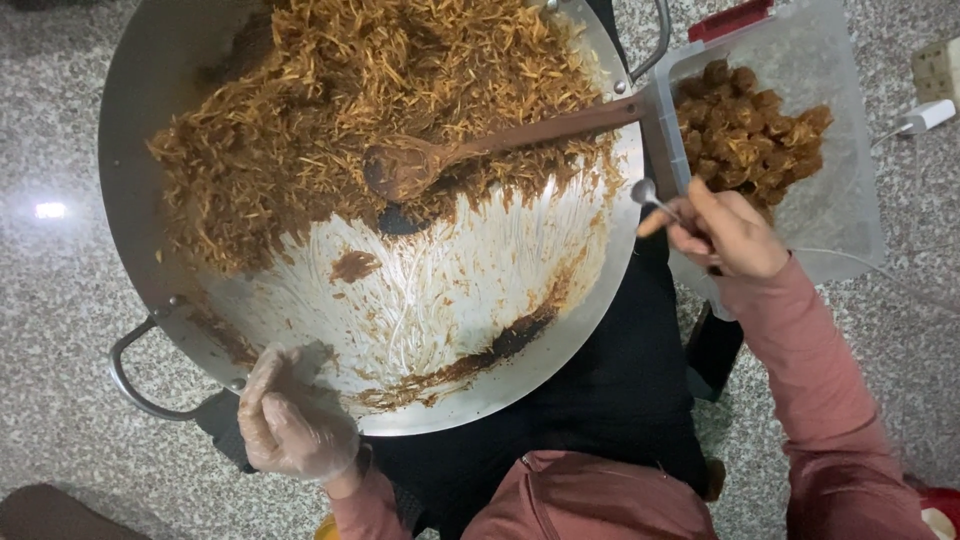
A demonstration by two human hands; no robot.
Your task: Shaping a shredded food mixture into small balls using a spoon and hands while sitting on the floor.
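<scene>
1. Lower left of the frame: left hand (290,425) in a thin clear glove, fingers curled loosely, resting against the near rim of the wok (130,130); not showing whether gripping the edge or only steadying it.
2. Right of centre: right hand (725,232), bare, pinching a small metal spoon (648,193) between thumb and fingers, bowl pointing toward the wok rim; pink sleeve (810,370) running down to the lower right.
3. Handling judgement: keeping the wok braced with the gloved hand and scooping shallow, even portions so loose strands are not spilling over the rim.
4. Centre: wide, round, shiny steel wok with a loop handle at lower left; near half scraped almost bare, carrying brown smears.
5. Upper centre: heap of shredded brown filling (380,90), stringy, moist, tangled.
6. Lying across the heap: brown wooden ladle (420,160), handle reaching the right rim.
7. Upper right: clear plastic tub (850,210) on the speckled floor, holding lumpy brown formed pieces (750,130).
</scene>
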